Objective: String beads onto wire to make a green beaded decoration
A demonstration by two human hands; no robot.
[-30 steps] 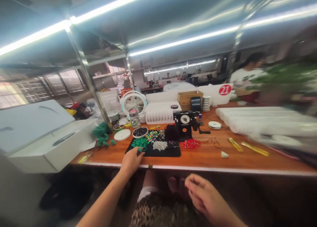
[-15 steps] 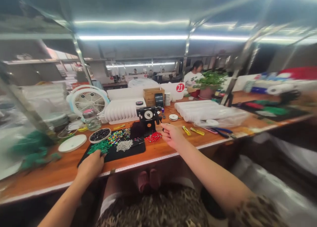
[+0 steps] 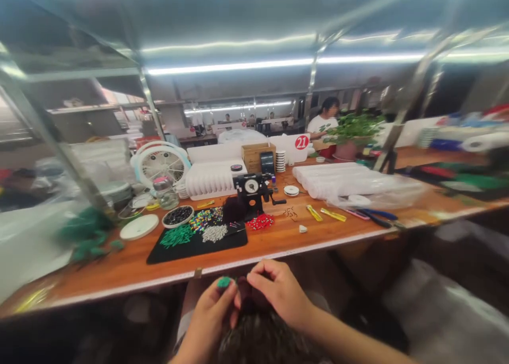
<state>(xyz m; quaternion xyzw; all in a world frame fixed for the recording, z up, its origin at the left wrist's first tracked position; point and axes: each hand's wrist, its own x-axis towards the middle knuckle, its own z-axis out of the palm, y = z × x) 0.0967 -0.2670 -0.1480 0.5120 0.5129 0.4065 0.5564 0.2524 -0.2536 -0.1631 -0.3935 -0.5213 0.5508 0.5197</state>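
Observation:
My left hand [image 3: 217,300] is closed in front of the bench edge, with a small clump of green pieces [image 3: 224,283] showing at the fingertips. Right beside it, my right hand [image 3: 278,290] is pinched; what its fingertips hold is too small to make out. On a black mat [image 3: 199,251] lie a pile of similar green pieces [image 3: 177,236], silvery bits [image 3: 214,233] and multicoloured beads [image 3: 202,219]. Behind the mat stands a black hand-cranked machine [image 3: 251,189] with a round dial. Red pieces [image 3: 260,222] are heaped before it.
A dish of black pieces [image 3: 178,215], a white lid [image 3: 139,227] and a fan [image 3: 162,165] are at the left. Rightward lie yellow-handled tools [image 3: 333,214], pliers [image 3: 382,219] and wrapped white rolls [image 3: 338,181]. A person [image 3: 320,123] sits beyond a potted plant [image 3: 353,128].
My left hand has left the green pile with some pieces and come back toward my lap. My right hand has come down from beside the machine's crank to meet it. The view has shifted slightly.

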